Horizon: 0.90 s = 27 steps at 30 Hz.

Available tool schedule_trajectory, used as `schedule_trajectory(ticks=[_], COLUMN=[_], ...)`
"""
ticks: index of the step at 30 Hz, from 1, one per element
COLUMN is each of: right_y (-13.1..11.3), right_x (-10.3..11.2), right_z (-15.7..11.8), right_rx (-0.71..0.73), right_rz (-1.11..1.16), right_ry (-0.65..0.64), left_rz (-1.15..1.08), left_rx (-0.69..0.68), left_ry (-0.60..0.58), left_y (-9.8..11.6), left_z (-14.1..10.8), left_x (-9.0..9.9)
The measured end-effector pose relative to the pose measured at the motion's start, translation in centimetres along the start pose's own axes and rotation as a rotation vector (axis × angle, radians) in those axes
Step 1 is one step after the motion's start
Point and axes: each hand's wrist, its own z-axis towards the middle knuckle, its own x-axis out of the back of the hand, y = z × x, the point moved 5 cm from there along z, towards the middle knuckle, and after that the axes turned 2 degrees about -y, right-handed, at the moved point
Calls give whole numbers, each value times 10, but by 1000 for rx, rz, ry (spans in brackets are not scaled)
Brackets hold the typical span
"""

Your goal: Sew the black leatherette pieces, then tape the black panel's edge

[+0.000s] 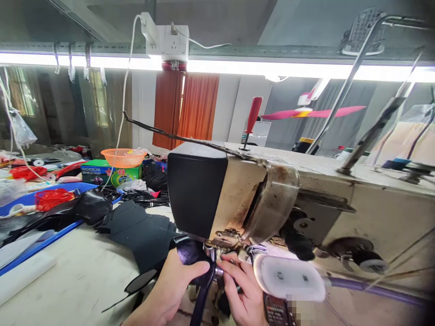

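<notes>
One off-white metal sewing machine with one black end cover fills the right side; one red-handled screwdriver stands upright near the left end of its top, by the back edge. One white oval lamp sits beneath the machine's arm. On the one pale table to the left, several flat black sheets lie overlapping beside the end cover. One blue plastic tray lies farther left, with one red plastic bag inside near its far rim. Beyond the tray's far right corner is one green printed box, with one orange perforated plastic basket on top.

Two hands work at the machine's stitching end. The left hand grasps one glossy black leather-like piece, thumb laid flat across it, the other fingers mostly hidden; the piece is below the end cover, just beside the metal sewing parts, a narrow length of it hanging between the hands. The right hand has bent fingers gathered closely, tips at those metal parts; I cannot tell whether they pinch anything.
</notes>
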Motion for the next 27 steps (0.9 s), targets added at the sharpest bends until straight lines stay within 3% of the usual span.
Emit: schedule_trajectory(ticks=[17, 23, 27], right_y=[2, 6, 10], right_x=[-2, -3, -6], right_z=[-2, -5, -11], right_rx=[5, 12, 4], right_rz=[5, 6, -4], right_ry=[-12, -10, -56], left_rz=[24, 0, 53], left_rx=[-32, -144, -181], left_ry=[166, 156, 222], left_y=[-10, -2, -4], left_z=[6, 8, 10], left_x=[0, -7, -7])
